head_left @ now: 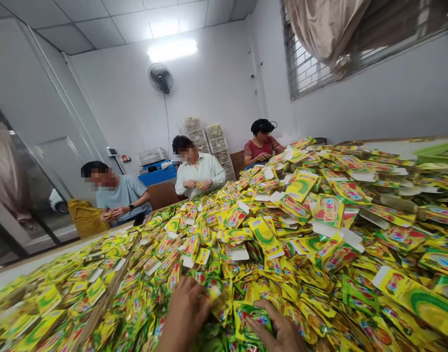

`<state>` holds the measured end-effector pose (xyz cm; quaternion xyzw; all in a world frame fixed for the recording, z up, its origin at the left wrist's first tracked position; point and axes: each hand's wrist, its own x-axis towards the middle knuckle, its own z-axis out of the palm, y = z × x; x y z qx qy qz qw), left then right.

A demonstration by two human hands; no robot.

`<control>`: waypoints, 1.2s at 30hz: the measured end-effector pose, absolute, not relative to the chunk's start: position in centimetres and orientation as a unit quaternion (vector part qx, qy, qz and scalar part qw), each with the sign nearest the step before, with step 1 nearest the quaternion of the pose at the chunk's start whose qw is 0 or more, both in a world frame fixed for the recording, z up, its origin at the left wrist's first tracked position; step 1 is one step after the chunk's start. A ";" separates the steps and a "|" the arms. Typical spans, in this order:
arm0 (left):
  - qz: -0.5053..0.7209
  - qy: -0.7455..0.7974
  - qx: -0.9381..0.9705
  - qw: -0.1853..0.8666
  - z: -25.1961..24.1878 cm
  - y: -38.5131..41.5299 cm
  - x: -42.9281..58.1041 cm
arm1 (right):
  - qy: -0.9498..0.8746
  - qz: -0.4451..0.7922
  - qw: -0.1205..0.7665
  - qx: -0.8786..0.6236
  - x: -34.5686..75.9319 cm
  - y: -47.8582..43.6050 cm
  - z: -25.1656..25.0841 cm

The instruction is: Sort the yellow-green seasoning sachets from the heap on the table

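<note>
My left hand [185,313] pinches a small glossy yellow-and-green foil sachet [215,292] at the near edge of the heap of matching sachets [319,220], my right hand [280,328] resting beside it, grip unclear; it looks light, limp and slippery, so I'd take its sealed edge.

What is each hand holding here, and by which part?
The left hand pinches a yellow sachet by its near end. The right hand lies on a green packet in the pile; a grip cannot be told.

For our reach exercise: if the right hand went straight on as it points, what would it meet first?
Likely the green-and-yellow packet touching the right hand, though depth is unclear.
</note>
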<state>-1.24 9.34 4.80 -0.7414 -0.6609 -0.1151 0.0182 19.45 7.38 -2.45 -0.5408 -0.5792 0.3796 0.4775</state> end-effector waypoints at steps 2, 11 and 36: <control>-0.147 -0.648 -0.745 -0.052 4.1 7.8 -1.2 | -0.582 0.369 0.485 -0.538 19.4 7.5 -2.5; -0.152 -0.665 -0.694 -0.230 3.1 5.1 -1.3 | -0.645 0.333 0.440 -0.528 19.8 7.0 -1.5; -0.464 -0.615 -0.469 -0.433 -1.3 3.3 2.4 | -0.666 0.410 0.346 -0.518 20.9 6.6 -0.3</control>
